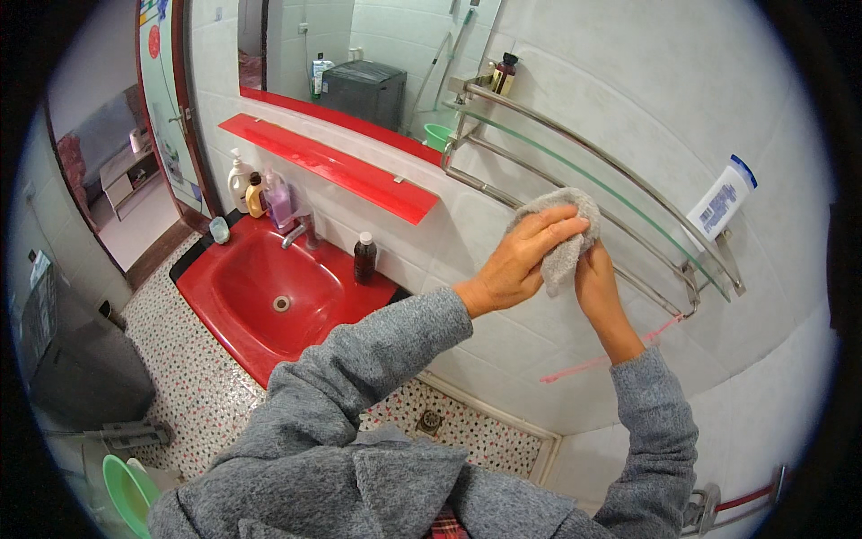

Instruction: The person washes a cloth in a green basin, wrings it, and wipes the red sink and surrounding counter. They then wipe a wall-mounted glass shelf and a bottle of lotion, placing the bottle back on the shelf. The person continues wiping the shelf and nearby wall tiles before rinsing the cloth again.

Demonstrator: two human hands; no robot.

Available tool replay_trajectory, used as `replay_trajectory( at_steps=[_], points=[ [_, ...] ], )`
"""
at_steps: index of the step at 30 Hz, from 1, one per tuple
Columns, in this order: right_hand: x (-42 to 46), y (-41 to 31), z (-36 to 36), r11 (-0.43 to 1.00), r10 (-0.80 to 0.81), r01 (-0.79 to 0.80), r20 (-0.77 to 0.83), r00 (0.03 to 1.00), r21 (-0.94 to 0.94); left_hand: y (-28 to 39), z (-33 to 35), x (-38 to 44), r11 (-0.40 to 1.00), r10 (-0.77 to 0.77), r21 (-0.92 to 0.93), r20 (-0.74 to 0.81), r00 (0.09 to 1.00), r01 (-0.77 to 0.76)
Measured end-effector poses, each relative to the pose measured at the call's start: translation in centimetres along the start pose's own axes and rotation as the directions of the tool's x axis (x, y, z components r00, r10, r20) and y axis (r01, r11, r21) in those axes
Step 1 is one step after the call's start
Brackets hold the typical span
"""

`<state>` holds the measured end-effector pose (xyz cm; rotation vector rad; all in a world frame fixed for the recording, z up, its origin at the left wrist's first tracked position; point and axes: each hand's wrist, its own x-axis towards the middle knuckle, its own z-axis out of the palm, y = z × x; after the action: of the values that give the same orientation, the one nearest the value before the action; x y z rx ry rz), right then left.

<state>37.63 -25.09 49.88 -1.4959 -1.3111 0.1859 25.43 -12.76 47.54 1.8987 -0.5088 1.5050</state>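
Observation:
A folded grey cloth (564, 266) is bunched between my two hands, in front of the metal wall rack (495, 192). My left hand (515, 263) presses on the cloth from the left, its fingers laid across the top. My right hand (596, 279) holds the cloth from the right and below; its fingers are mostly hidden behind it. The cloth covers part of the rack's lower bars. A glass shelf (592, 172) runs along the rack. On it, at the right end, leans a white tube with a blue end (724, 202); a dark bottle (504, 74) stands at the left end.
Below left is a red washbasin (269, 296) with several bottles and a faucet (294, 236). A red shelf (330, 168) juts out under the mirror (377, 40). Pink cord (606, 360) hangs from the rack's lower right. A green basin (128, 492) stands at lower left.

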Motion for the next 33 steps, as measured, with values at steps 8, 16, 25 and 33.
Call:
replay_trajectory(
  at_steps=[8, 16, 25, 33],
  points=[
    [6.1, 1.0, 1.8, 0.665, -0.279, 0.22, 0.035, 0.96, -0.714, -5.3, -3.0, 0.7, 0.776, -0.014, 0.631, 0.023, 1.0, -0.003],
    [12.0, 0.7, 3.9, 0.427, -0.254, 0.291, 0.195, 0.947, -0.856, -6.5, -5.7, 0.1, 0.613, -0.057, 0.785, -0.07, 0.996, 0.09],
    [16.6, 2.9, 10.3, 0.534, -0.499, 0.457, 0.171, 0.85, -0.711, -8.3, -8.0, -0.9, 0.687, -0.031, 0.71, -0.187, 0.982, 0.157],
    [18.1, 3.1, 9.7, 0.54, -0.257, 0.344, 0.239, 0.936, -0.768, -8.3, -7.6, -0.5, 0.625, -0.071, 0.753, -0.209, 0.975, 0.207]
  ],
)
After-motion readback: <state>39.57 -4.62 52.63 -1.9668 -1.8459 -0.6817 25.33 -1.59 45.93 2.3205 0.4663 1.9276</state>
